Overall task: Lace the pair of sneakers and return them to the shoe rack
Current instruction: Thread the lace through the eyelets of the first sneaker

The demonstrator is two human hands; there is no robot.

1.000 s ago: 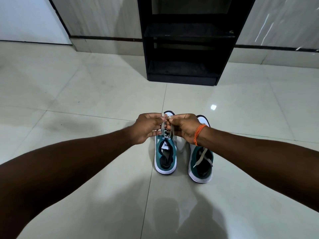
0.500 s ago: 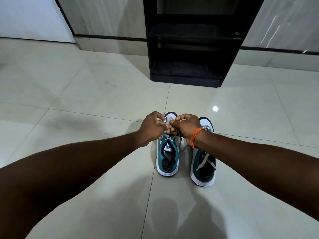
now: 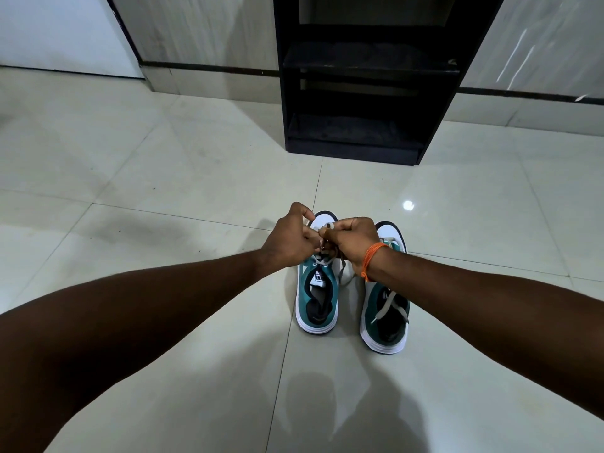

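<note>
While both hands are still pinching the lace (image 3: 322, 245) over the left sneaker (image 3: 316, 299), the left hand (image 3: 289, 241) is lifting its knuckles higher than before. The right hand (image 3: 354, 243) is staying closed on the lace, and the right sneaker (image 3: 385, 318) is lying unmoved on the floor (image 3: 163, 191).

A glossy pale tiled floor (image 3: 163, 178) carries everything here. Two teal-and-white sneakers stand side by side on it, the left sneaker (image 3: 316, 302) and the right sneaker (image 3: 385, 318). Farther back a black shoe rack (image 3: 359, 148) stands against the wall
</note>
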